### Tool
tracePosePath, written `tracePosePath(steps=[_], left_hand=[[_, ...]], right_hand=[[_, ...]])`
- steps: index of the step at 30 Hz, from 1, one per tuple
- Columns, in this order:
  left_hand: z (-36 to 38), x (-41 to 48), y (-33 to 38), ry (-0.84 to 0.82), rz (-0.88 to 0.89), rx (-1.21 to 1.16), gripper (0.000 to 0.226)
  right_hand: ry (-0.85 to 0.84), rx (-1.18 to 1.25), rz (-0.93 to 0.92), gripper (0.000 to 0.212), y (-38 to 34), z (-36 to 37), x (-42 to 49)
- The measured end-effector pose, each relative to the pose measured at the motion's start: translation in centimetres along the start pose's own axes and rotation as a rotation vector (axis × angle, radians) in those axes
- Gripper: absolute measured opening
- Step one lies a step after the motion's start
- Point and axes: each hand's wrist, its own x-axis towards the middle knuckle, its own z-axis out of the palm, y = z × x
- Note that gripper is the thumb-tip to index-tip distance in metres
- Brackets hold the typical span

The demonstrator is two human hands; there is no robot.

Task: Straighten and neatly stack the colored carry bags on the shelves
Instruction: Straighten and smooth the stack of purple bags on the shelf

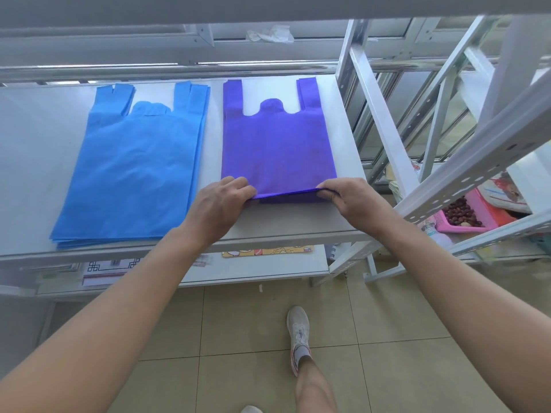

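Indoors: white shelf [35, 162], tiled floor [387, 338]; left hand [219, 204], right hand [354, 201] fingers pinch purple bag [277, 144] edge; blue stack [134, 174] alongside.

The only view comes from a wide-angle camera worn on the person's head, which looks forward and steeply down at a white shelf [298, 217] from close range, with the purple bag [277, 147] near the middle of the frame. It faces the metal rail [179, 68] behind the shelf, and a grey board [268, 7] overhead cuts the top edge. Low in the frame it reaches the tiled floor [387, 338] and one shoe [298, 326] directly below.
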Motion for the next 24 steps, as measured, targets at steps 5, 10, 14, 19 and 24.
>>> tracePosePath(steps=[5, 10, 14, 19, 24], left_hand=[[0.5, -2.5, 1.1, -0.038, -0.012, -0.121, 0.051], [-0.2, -3.0, 1.1, -0.084, -0.016, -0.188, 0.048], [0.0, -3.5, 0.7, 0.003, 0.113, -0.051, 0.023], [0.5, -4.5, 0.8, 0.133, 0.082, 0.054, 0.035], [1.8, -6.1, 0.9, 0.136, 0.079, 0.104, 0.040]], right_hand=[[-0.063, 0.087, 0.021, 0.024, 0.4, 0.0, -1.8], [-0.100, 0.050, 0.014, 0.025, 0.7, -0.7, -2.3], [-0.019, -0.040, -0.108, 0.026, 0.7, -0.8, -3.3], [0.232, -0.171, -0.240, 0.024, 1.6, 0.1, -4.2], [0.199, -0.279, -0.193, 0.032, 2.0, 2.4, -4.4]])
